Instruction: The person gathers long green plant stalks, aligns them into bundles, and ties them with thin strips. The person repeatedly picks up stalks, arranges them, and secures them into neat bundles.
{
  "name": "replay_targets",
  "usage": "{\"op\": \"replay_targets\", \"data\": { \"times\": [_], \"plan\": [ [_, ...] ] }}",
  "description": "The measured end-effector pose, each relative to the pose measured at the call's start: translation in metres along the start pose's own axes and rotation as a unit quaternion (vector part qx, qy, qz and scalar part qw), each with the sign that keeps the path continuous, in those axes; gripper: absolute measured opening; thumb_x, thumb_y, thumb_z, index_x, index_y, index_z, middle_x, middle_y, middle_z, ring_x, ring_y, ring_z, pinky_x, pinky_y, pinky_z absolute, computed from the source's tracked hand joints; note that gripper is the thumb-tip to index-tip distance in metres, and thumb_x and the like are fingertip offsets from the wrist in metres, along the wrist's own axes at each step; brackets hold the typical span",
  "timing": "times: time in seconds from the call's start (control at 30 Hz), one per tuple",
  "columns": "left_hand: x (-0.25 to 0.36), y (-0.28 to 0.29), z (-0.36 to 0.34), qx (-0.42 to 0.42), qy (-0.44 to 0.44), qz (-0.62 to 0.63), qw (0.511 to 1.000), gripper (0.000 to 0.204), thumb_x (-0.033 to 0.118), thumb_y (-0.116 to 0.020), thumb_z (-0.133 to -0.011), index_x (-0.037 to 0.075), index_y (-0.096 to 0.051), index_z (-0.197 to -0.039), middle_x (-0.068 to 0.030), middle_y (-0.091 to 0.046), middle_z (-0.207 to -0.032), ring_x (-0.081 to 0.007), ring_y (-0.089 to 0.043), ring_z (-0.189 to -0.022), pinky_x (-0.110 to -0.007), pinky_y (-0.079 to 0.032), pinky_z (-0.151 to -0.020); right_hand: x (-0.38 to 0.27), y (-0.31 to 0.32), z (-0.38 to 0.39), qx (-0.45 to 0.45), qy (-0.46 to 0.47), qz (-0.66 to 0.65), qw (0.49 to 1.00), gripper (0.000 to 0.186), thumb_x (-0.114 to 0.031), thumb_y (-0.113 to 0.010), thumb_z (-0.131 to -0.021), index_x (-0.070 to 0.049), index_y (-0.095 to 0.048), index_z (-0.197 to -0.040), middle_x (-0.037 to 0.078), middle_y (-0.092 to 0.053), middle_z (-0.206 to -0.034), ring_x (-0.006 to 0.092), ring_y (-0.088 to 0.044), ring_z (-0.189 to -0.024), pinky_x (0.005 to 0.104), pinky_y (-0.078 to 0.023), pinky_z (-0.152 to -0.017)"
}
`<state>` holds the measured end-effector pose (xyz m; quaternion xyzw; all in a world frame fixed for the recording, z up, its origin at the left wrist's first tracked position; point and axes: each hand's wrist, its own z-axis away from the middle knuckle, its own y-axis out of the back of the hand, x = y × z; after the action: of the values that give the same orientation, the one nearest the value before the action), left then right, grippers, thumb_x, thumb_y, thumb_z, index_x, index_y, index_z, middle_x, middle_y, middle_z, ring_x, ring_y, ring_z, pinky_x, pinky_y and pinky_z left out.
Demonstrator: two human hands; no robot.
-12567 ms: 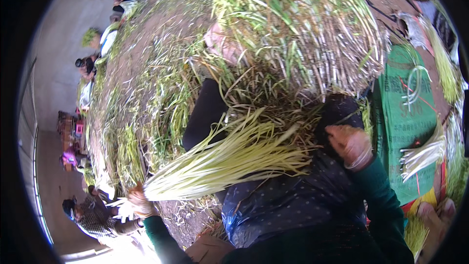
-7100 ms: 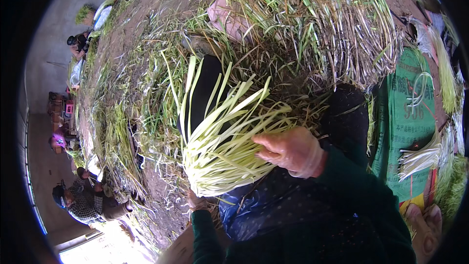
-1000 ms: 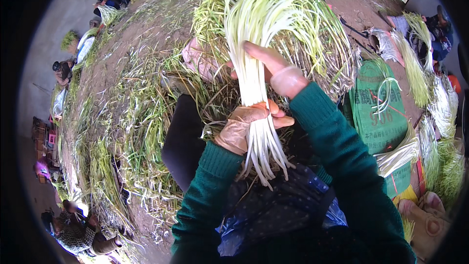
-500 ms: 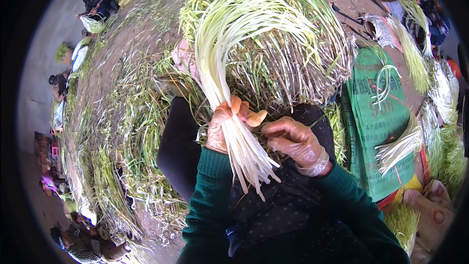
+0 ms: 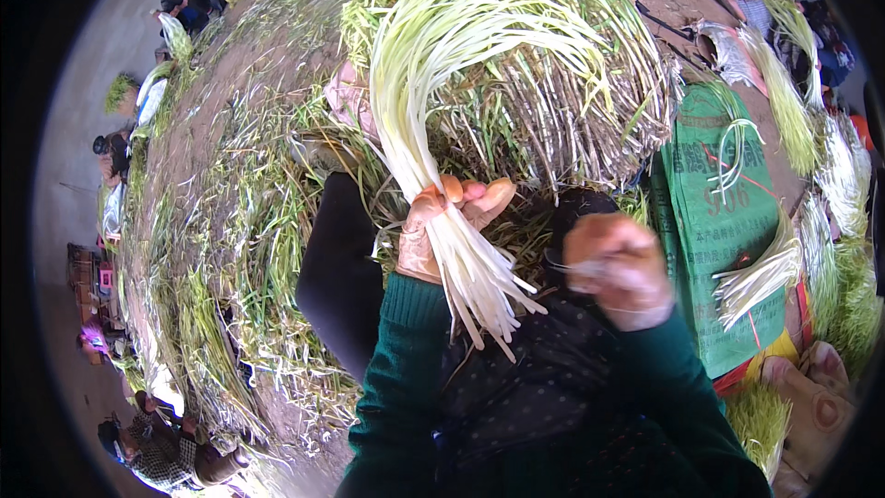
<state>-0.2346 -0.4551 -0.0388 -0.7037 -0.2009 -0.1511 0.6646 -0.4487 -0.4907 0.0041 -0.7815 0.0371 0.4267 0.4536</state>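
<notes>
My left hand [image 5: 427, 229], in a thin see-through glove, is closed around a bunch of blanched garlic shoots [image 5: 403, 129]. Their white stem ends [image 5: 489, 290] fan out below the fist toward my lap. The yellow-green leaves arch up and over to the right, above a heap of brownish stalks. To the right of the stem ends, apart from them, is my gloved right hand [image 5: 619, 267]. It is blurred, with its fingers curled in. A thin pale strand shows at its fingertips, too smeared to name.
A big heap of uncleaned stalks [image 5: 590, 120] lies in front of me. On my right is a green sack [image 5: 705, 267] with a small bunch of shoots [image 5: 761, 277] on it. Leaf litter [image 5: 277, 221] covers the ground at left. Several people sit along the left wall.
My right hand has moved right, away from the stem ends, and its fingers have curled in. The left hand, still holding the bunch, has shifted slightly right and up.
</notes>
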Motion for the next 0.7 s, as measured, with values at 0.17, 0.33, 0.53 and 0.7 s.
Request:
{"op": "replay_targets", "data": {
  "times": [0.17,0.33,0.53,0.7],
  "plan": [
    [0.003,-0.002,0.001,0.052,0.039,0.014,0.998,0.015,0.017,-0.065,-0.070,0.009,-0.053,-0.075,-0.0023,-0.059,-0.077,-0.0224,-0.059,-0.079,-0.049,-0.034,-0.102,-0.048,0.013,0.009,-0.035,0.050,-0.102,0.993,0.014,-0.019,-0.064,-0.080,-0.006,-0.061,-0.083,0.005,-0.051,-0.057,0.0120,-0.050,-0.048,0.0278,-0.043,-0.042],
    [0.000,-0.006,-0.001,0.048,0.045,0.012,0.998,0.017,0.018,-0.066,-0.071,0.009,-0.051,-0.074,-0.0017,-0.056,-0.077,-0.0182,-0.056,-0.074,-0.045,-0.039,-0.100,0.010,0.010,-0.005,0.043,-0.176,0.292,0.939,0.013,-0.012,-0.068,-0.080,-0.003,-0.064,-0.088,0.003,-0.060,-0.082,0.0109,-0.057,-0.074,0.0241,-0.045,-0.066],
    [0.004,0.020,-0.004,-0.058,0.069,0.109,0.990,0.017,0.016,-0.064,-0.074,0.004,-0.052,-0.071,-0.0093,-0.059,-0.068,-0.0279,-0.060,-0.065,-0.054,-0.036,-0.099,0.041,0.014,-0.011,-0.020,-0.281,0.213,0.936,0.009,-0.009,-0.064,-0.083,-0.001,-0.064,-0.087,0.000,-0.060,-0.074,0.0061,-0.055,-0.067,0.0212,-0.044,-0.062],
    [-0.007,-0.002,0.001,0.038,0.061,0.062,0.995,0.016,0.016,-0.063,-0.074,0.002,-0.058,-0.080,-0.0079,-0.057,-0.061,-0.0249,-0.058,-0.056,-0.053,-0.039,-0.097,0.028,0.023,-0.008,-0.011,-0.296,0.122,0.947,0.006,-0.005,-0.062,-0.080,0.001,-0.060,-0.082,0.005,-0.061,-0.076,0.0104,-0.057,-0.060,0.0233,-0.048,-0.056]
  ]
}}
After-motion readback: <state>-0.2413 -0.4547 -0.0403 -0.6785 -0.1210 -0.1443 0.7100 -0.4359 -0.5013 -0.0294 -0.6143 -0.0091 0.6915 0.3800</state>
